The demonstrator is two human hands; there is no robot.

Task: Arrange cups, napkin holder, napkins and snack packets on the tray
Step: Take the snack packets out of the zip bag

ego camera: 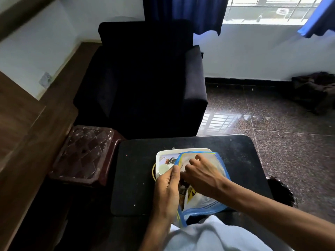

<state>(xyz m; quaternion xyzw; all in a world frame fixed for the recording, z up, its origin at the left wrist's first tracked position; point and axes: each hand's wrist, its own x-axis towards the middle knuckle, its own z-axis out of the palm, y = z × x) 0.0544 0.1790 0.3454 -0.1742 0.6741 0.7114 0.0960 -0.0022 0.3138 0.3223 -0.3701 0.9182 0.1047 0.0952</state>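
Ziplock bag (204,203) lies over the white tray (181,150), snack packet (192,193) inside it. Left hand (167,189) pinches its mouth open so right hand (201,171) can dig in; can't tell what it's got.

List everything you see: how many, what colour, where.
table: one, black, before the person
tray: one, white, on the table
zip bag: one, clear with blue edges, over the tray's right part
packet: at least one, yellow-black print, inside the bag
cup: one, white, at the tray's left side
armchair: one, black, beyond the table
stool: one, dark red-brown, left of the table
curtains: two, blue, at the window
cloth heap: one, dark, floor at right
left hand: one, pinches the bag's edge
right hand: one, fingers curled at the bag's mouth, hold unclear
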